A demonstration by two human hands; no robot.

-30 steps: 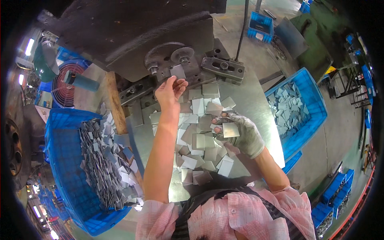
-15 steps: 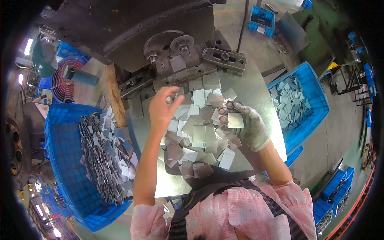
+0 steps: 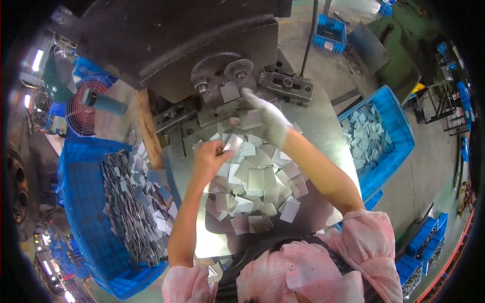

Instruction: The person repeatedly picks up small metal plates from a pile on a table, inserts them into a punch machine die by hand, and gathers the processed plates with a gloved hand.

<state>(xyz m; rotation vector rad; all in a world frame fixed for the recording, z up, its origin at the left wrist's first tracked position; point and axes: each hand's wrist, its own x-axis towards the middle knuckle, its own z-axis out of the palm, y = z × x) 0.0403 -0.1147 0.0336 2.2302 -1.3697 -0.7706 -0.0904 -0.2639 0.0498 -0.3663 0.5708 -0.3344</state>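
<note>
My bare left hand (image 3: 208, 159) is closed, pinching a small metal plate (image 3: 233, 145) between thumb and fingers above the near part of the pile. My right hand (image 3: 268, 118), in a whitish glove with bare fingertips, reaches across to the front of the press die. Motion smears its fingers, so whether they grip anything is unclear; a greyish flat shape shows beneath them. On the die lies a single square plate (image 3: 230, 92), close to the right fingertips. Below both hands spreads a loose pile of flat metal plates (image 3: 256, 179) on the metal table (image 3: 323, 134).
The dark press (image 3: 202, 38) overhangs the table's far side, with bolted clamps (image 3: 287, 83) beside the die. A blue crate (image 3: 83, 212) of stacked plates stands left, another blue crate (image 3: 391, 151) of plates right. A wooden bar (image 3: 147, 129) and fan (image 3: 86, 106) are at left.
My right hand has swung forward and left from the pile toward the die; the plate in it no longer shows clearly. My left hand has drawn back and closed on a plate. The view shifted slightly.
</note>
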